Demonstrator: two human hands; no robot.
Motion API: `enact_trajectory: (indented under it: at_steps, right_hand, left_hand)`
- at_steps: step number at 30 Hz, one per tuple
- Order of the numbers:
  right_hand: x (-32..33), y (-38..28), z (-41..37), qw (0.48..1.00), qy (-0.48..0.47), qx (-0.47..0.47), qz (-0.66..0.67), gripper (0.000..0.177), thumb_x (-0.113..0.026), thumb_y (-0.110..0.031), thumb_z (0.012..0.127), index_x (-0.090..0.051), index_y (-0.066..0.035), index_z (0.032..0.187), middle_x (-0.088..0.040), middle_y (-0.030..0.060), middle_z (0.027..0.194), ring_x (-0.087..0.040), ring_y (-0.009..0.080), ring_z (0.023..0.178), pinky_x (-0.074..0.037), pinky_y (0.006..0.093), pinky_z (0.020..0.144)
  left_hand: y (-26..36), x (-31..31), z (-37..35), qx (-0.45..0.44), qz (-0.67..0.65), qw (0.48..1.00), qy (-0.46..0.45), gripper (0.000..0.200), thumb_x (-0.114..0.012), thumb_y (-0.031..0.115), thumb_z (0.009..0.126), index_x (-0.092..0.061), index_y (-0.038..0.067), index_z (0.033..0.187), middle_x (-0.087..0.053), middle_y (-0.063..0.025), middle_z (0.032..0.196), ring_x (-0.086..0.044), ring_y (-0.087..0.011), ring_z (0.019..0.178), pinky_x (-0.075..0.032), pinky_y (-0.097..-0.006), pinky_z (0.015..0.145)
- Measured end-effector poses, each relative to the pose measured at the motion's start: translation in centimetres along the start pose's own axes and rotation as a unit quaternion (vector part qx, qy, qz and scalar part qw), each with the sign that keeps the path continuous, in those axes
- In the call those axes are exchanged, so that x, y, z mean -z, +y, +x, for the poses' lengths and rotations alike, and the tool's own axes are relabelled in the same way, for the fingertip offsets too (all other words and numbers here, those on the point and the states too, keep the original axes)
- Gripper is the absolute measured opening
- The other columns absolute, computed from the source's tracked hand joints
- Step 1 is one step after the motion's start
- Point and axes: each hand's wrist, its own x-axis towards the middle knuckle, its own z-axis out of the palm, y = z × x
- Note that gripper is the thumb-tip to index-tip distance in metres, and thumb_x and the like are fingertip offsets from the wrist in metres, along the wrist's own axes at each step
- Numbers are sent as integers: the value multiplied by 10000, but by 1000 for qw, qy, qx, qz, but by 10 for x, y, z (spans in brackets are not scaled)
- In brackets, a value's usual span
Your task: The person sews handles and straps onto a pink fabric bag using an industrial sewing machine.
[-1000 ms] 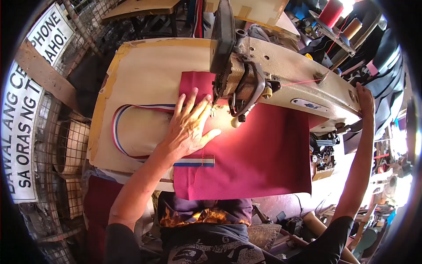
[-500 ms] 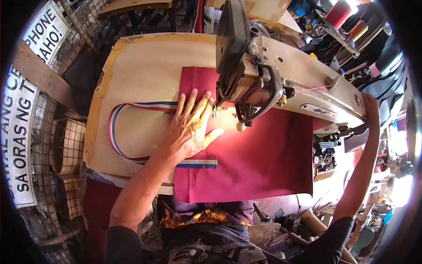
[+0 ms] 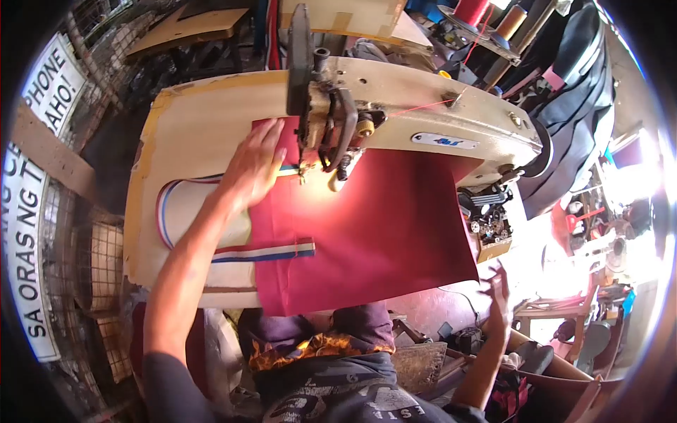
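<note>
My left hand (image 3: 255,166) lies on the left part of a maroon cloth (image 3: 381,233), its fingers stretched toward the cloth's far edge and the thumb a little apart. A striped red, white and blue ribbon (image 3: 161,211) loops out over the table. One ribbon end lies on the cloth near me, and the other runs under the needle area of a sewing machine (image 3: 331,134). Off the machine, my right hand (image 3: 499,299) is in the air beyond the cloth's right corner, fingers apart and slightly blurred, holding nothing.
The pale worktable (image 3: 204,106) has a worn, taped edge. Thread spools (image 3: 471,10) stand behind the machine, and dark fabric (image 3: 575,106) hangs at the right. A wire grille and signs (image 3: 35,275) are on the left. Small parts (image 3: 486,215) sit right of the cloth.
My right hand has left the machine's handwheel end and come down toward me. My left hand has shifted toward the cloth's far edge. The view has also turned slightly.
</note>
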Motion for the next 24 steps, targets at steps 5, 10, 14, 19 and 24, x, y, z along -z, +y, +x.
enact_trajectory:
  at_steps: [5,10,14,19,24]
  right_hand:
    - [-120,5,-32,983,75,-27,164,572,-741,-119,928,-427,-79,1403,-586,108,1219,-634,183,943,-608,316,672]
    - [-147,9,-49,968,196,24,-154,348,-669,-153,989,-580,-37,1306,-676,71,1009,-608,111,683,-504,264,583]
    - [-158,-24,-51,945,238,164,-151,224,-598,-87,1028,-585,-1,1235,-672,56,809,-606,97,624,-493,255,597]
    - [-219,-116,-1,741,-105,536,-391,317,-686,-22,806,-705,4,1121,-679,177,1139,-693,286,854,-553,381,715]
    - [-284,-141,117,676,-125,628,-365,177,-653,-112,815,-649,-40,977,-629,144,1077,-638,329,961,-546,437,794]
  left_hand:
    - [-47,-25,73,-33,70,996,-47,497,-698,344,902,-619,-13,1238,-618,-224,1283,-565,-375,1245,-432,-480,1071]
    - [-61,-39,74,-108,141,983,45,329,-721,358,879,-675,93,1067,-649,-168,1139,-613,-343,1142,-486,-496,919]
    - [-53,-18,71,-77,52,995,-22,210,-706,244,909,-636,77,1016,-643,-178,1059,-628,-364,1085,-511,-489,855]
    - [-52,11,30,-71,62,996,-7,167,-647,156,960,-563,25,1018,-655,-201,1003,-660,-399,963,-537,-497,779]
    - [-36,31,-33,-9,137,991,4,247,-662,111,955,-528,19,1140,-697,-192,881,-679,-432,773,-547,-481,612]
